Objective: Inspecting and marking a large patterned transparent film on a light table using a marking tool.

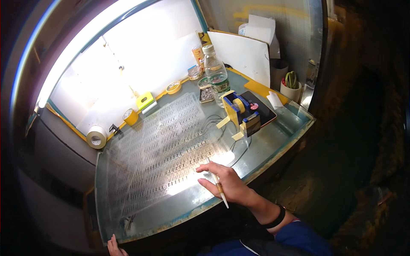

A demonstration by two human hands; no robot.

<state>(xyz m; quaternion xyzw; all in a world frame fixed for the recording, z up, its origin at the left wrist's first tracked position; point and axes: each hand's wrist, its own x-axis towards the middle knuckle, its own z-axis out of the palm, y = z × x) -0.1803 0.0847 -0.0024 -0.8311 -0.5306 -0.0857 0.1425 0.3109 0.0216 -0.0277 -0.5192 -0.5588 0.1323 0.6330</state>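
Right hand (226,181) extended forward, fingers curled in pinch grip; left hand (115,246) low, fingertips only visible.

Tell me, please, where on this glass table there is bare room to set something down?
Bare glass lies between the tape dispenser and the table's right edge, and along the near edge left of the right hand. The sheet of small parts fills the middle; the back corner by the bottle is crowded.
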